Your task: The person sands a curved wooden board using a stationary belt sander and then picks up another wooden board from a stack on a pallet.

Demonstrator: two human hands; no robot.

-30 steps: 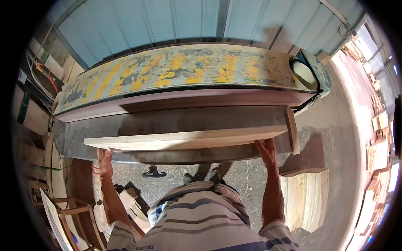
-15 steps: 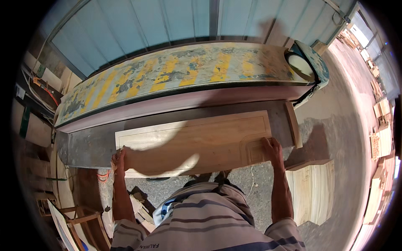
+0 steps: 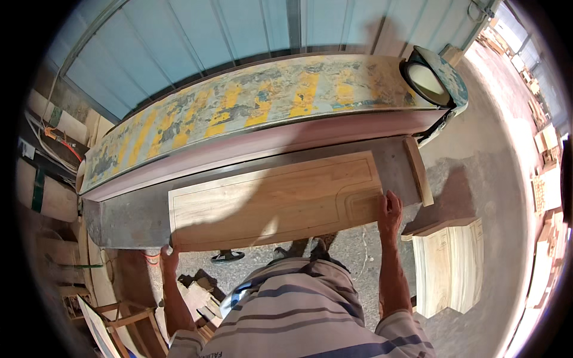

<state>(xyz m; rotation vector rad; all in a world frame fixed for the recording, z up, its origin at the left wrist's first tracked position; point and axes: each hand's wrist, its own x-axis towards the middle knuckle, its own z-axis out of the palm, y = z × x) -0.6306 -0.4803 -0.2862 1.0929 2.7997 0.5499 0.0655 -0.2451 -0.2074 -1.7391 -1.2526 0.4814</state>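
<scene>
Holding a pale rectangular wooden panel (image 3: 277, 200) mid-frame, your left hand (image 3: 170, 259) and right hand (image 3: 390, 213) finger-clamp its ends; repositioning probably needs even support.

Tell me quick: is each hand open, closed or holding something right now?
Left hand: closed, holding the wooden panel at its near left corner.
Right hand: closed, holding the same panel at its right edge.

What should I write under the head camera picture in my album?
Both hands at opposite ends of a grooved wooden board, beside a yellow-striped machine.
</scene>
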